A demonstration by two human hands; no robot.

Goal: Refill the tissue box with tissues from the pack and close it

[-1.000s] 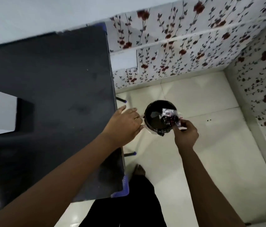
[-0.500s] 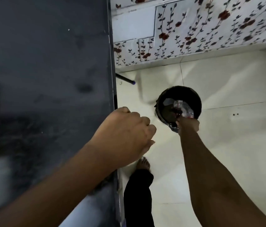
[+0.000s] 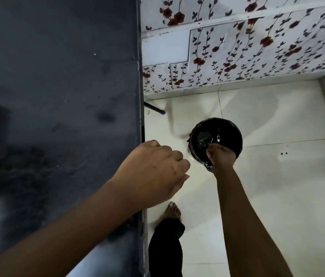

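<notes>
My right hand [image 3: 220,154] reaches down over the near rim of a round black bin [image 3: 231,132] on the floor. Its fingers are curled on a crumpled clear plastic wrapper [image 3: 205,137], the empty tissue pack, which hangs inside the bin. My left hand [image 3: 155,172] hovers over the right edge of the dark table [image 3: 57,86], fingers loosely bent, holding nothing. The tissue box is out of view.
The bin is lined with a black bag and stands on white floor tiles [image 3: 277,176] near a flowered wall [image 3: 257,47]. A table leg [image 3: 153,107] sticks out beside the bin. My bare foot [image 3: 172,210] and dark trouser leg are beside the table edge.
The view has tilted down and closer to the bin, and the white tissue box on the table has left the frame. My right hand has lowered the wrapper into the bin. My left fingers have curled.
</notes>
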